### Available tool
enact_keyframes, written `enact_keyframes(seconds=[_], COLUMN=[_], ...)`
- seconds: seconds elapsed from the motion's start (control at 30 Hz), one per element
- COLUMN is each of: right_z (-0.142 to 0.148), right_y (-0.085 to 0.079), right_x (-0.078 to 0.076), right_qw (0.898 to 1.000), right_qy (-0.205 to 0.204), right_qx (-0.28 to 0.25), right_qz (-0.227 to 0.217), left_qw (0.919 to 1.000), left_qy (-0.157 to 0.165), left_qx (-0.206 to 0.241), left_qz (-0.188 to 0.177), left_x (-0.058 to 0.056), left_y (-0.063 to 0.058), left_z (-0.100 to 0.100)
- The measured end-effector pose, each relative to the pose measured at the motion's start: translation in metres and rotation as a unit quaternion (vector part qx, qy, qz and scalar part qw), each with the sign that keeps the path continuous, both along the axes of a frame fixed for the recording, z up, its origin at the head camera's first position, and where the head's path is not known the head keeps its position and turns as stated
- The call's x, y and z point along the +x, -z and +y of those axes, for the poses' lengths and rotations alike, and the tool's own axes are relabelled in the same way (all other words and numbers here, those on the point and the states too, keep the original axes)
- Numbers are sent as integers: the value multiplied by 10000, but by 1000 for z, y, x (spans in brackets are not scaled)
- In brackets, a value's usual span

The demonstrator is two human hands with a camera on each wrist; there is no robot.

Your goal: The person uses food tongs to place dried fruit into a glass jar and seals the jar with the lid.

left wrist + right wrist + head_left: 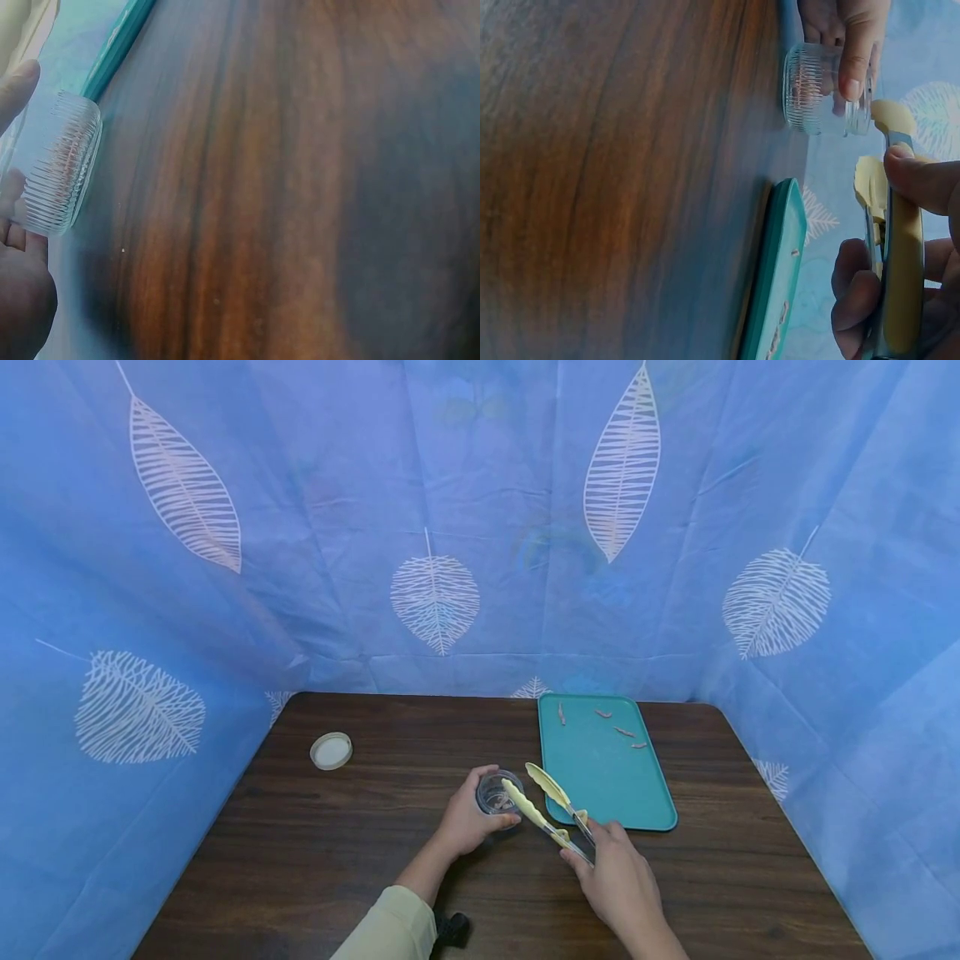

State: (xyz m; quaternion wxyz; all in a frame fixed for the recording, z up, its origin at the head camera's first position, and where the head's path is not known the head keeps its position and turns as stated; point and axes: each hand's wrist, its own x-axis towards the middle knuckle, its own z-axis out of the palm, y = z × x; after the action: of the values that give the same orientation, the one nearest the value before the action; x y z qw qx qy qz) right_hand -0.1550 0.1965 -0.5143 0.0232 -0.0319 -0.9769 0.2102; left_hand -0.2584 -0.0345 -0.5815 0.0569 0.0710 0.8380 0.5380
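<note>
Clear jar (491,795) in left hand (467,818), yellow tongs (531,812) in right hand (621,875)

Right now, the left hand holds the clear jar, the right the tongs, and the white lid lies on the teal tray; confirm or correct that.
Not quite: the head view shows the white lid on the brown table, not the teal tray. The left hand holds the jar, the right hand the tongs.

From above and behind the fingers (482,772), the head view looks forward and down, while nearer wrist views, turned sideways beside them, share the clear ribbed jar (66,165).
</note>
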Motion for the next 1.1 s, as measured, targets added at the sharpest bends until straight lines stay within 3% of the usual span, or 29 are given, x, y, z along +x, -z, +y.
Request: enact_keyframes(seconds=[0.33, 0.77, 1.1], right_z=[6, 30, 62], right_y=[2, 9, 3], right_x=[-5, -13, -29], right_qw=[9963, 9942, 9963], right_qy=[153, 340, 345], right_qx=[-477, -832, -475], right_qz=[-692, -582, -625], left_qw=[10000, 9998, 9997], left_qy=[25, 112, 116], left_qx=[52, 143, 176], left_qz=[-44, -22, -95], left_x=[1, 1, -2], left_y=[0, 2, 4], left_z=[-1, 0, -2])
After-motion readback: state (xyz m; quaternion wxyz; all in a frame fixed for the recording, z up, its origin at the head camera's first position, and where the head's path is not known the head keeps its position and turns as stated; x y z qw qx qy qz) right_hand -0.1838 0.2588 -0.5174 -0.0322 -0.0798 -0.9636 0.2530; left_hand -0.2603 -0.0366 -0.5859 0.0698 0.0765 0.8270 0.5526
